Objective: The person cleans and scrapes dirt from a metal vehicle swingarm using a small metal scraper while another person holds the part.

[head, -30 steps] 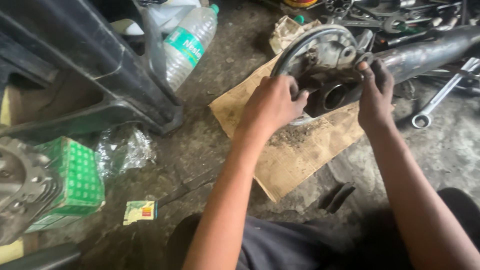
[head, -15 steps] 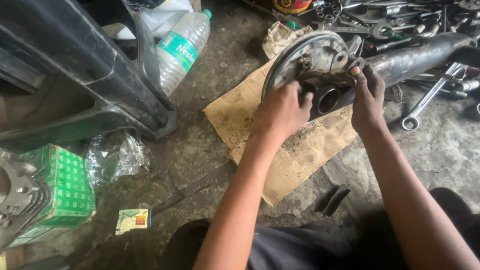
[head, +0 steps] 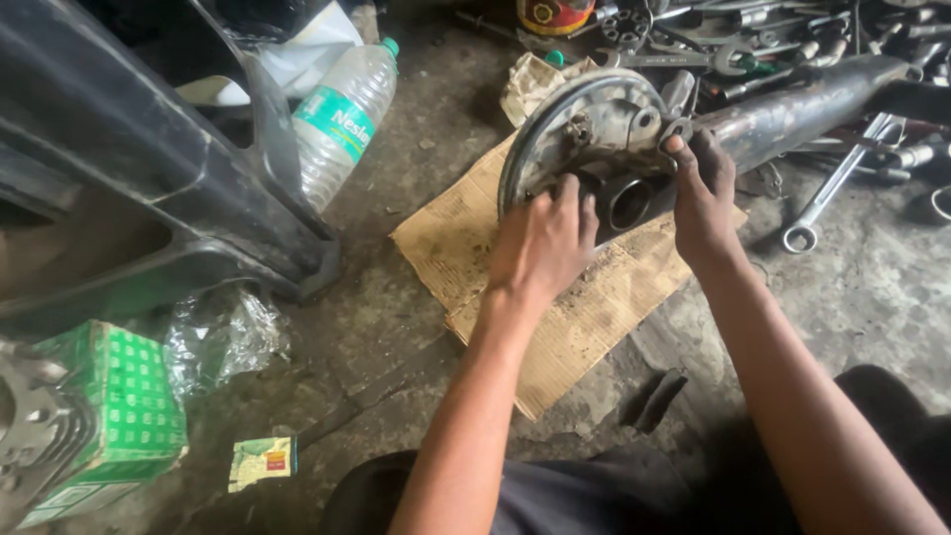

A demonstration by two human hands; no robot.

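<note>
A round metal brake plate (head: 584, 124) on the end of a long dirty axle tube (head: 802, 104) rests over a stained piece of cardboard (head: 594, 307) on the concrete floor. My left hand (head: 540, 243) grips the plate's lower rim and the dark curved part beside the open hub hole (head: 626, 201). My right hand (head: 705, 193) holds the right side of the plate, fingertips on the small metal fittings near its top. Both hands are greasy.
A clear plastic water bottle (head: 342, 119) lies upper left against a black plastic body panel (head: 149, 188). A green box (head: 114, 421) and crumpled plastic wrap (head: 223, 337) sit lower left. Spanners (head: 827, 193) and loose tools crowd the upper right. A small black piece (head: 654, 398) lies below the cardboard.
The view has shifted slightly and the plate sits further left in frame. My left hand has slid lower on the rim; my right hand stays on the plate's right side.
</note>
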